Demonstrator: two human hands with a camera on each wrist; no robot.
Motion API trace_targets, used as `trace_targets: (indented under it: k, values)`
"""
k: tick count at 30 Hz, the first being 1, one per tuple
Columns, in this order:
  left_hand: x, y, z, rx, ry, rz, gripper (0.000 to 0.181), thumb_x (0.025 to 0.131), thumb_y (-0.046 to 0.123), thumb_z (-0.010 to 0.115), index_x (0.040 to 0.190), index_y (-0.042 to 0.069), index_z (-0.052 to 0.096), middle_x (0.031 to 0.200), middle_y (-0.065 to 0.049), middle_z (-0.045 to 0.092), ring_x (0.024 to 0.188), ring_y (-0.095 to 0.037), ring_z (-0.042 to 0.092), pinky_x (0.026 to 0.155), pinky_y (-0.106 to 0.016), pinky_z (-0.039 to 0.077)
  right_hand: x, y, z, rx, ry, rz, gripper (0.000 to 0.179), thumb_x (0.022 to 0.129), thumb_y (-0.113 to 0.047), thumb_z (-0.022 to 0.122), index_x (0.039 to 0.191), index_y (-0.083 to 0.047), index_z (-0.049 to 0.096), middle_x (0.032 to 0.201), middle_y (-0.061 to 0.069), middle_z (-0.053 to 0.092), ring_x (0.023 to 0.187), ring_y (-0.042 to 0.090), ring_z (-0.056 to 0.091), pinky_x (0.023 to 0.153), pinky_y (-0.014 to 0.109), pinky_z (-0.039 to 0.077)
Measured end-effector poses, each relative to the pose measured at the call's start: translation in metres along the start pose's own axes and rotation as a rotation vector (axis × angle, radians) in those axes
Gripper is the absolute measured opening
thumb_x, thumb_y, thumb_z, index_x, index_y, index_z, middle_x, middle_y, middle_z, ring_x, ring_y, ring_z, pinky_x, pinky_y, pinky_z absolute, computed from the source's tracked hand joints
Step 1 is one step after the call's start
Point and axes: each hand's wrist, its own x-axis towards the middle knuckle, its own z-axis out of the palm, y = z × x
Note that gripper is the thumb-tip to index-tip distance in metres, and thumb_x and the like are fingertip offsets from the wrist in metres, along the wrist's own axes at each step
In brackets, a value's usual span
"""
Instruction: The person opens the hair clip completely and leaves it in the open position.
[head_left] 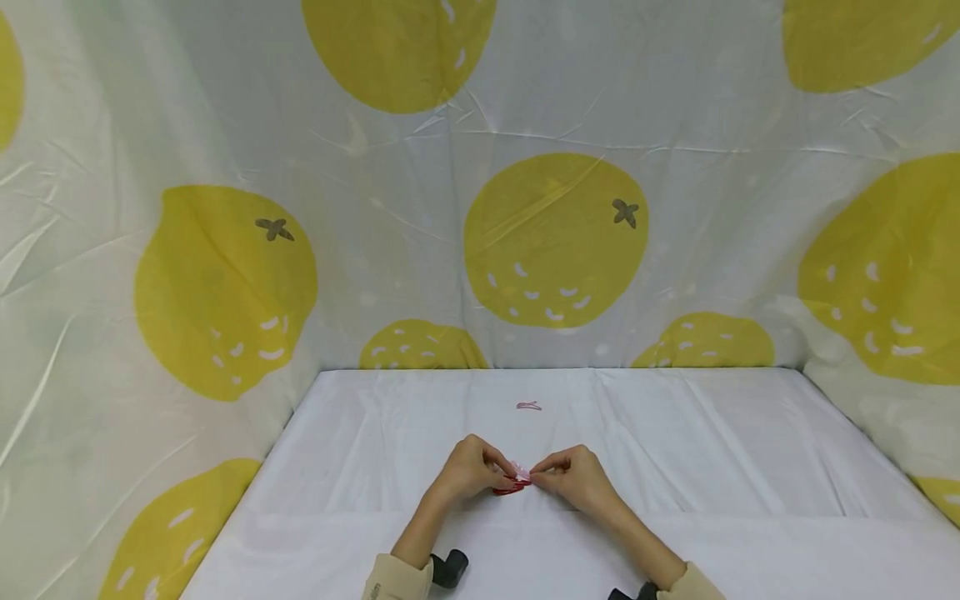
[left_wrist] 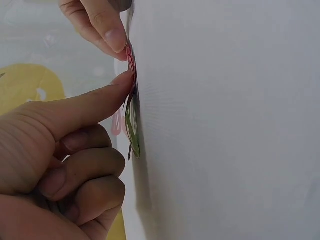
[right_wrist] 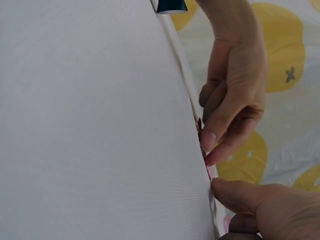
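A small, flat red and pink item (head_left: 522, 473) lies between the two hands on the white cloth; its exact kind is unclear. Seen edge-on in the left wrist view, it is a thin strip, red at one end, with a slim green loop (left_wrist: 132, 132) at the other. My left hand (head_left: 471, 467) pinches it between thumb and forefinger, the other fingers curled. From the opposite side, my right hand (head_left: 581, 479) pinches its right end by the fingertips. Below the left fingertips, several thin red pieces (head_left: 510, 490) show, partly covered by the hand.
Farther back on the white-covered table (head_left: 675, 433) lies a thin red looped piece (head_left: 528, 406). A lemon-printed curtain (head_left: 405, 183) encloses the back and sides. Black wrist devices (head_left: 451, 569) sit beside beige sleeves (head_left: 397, 578).
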Motion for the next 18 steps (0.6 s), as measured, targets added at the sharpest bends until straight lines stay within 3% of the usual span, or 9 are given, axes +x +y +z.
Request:
trace_targets:
  k: [11, 18]
  values:
    - [-0.0005, -0.001, 0.0003, 0.027, 0.031, -0.085, 0.01, 0.075, 0.001, 0.089, 0.076, 0.001, 0.079, 0.055, 0.005, 0.052, 0.055, -0.008, 0.045, 0.05, -0.021, 0.034, -0.0012, -0.0024, 0.0004, -0.011, -0.005, -0.007, 0.004, 0.082, -0.013, 0.086, 0.083, -0.01, 0.083, 0.052, -0.007, 0.045, 0.049, 0.0, 0.034, 0.047, 0.017, 0.025]
    - [-0.0005, -0.0018, 0.0008, 0.005, 0.014, -0.076, 0.01, 0.074, 0.0, 0.089, 0.076, 0.0, 0.079, 0.056, 0.003, 0.058, 0.055, -0.008, 0.045, 0.05, -0.021, 0.034, -0.0017, -0.0038, 0.0007, 0.002, -0.023, -0.013, 0.006, 0.082, -0.014, 0.087, 0.083, -0.009, 0.083, 0.052, -0.007, 0.044, 0.048, -0.001, 0.032, 0.047, 0.017, 0.024]
